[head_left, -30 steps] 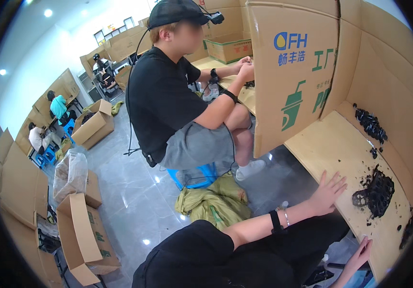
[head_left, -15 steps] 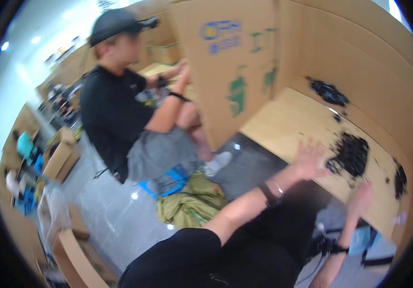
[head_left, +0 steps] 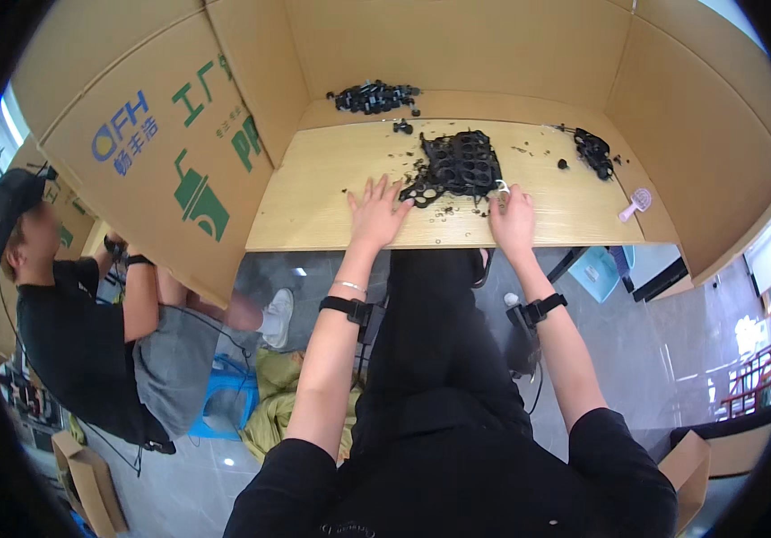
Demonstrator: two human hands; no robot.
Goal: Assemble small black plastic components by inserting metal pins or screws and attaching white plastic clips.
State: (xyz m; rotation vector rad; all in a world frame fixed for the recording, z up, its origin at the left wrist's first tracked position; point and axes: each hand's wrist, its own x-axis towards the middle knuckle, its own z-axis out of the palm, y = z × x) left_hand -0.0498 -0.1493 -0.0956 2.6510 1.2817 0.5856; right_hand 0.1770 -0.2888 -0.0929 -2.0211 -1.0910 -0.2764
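Note:
A black moulded sheet with rows of round holes (head_left: 473, 163) lies on the light wooden table (head_left: 309, 193), with small black scraps strewn around it. My left hand (head_left: 374, 212) rests palm down with fingers spread, its fingertips near the torn lower-left corner of the sheet. My right hand (head_left: 513, 218) is closed at the sheet's lower-right corner. From its fingertips pokes a small white curved thing (head_left: 502, 186); the rest of it is hidden in the fingers, so its kind is unclear.
Cardboard walls (head_left: 457, 49) surround the table. A pile of black pieces (head_left: 374, 97) sits at the back, another black cluster (head_left: 593, 151) at right, beside a pink paddle-shaped thing (head_left: 639, 201). A co-worker (head_left: 71, 314) sits left, beyond the cardboard. A blue stool (head_left: 226, 399) and green cloth (head_left: 273, 408) are below.
My view has swung right, from the co-worker's side to straight over the table. Both hands stay by the black sheet, the left still spread, and the earlier blur is gone.

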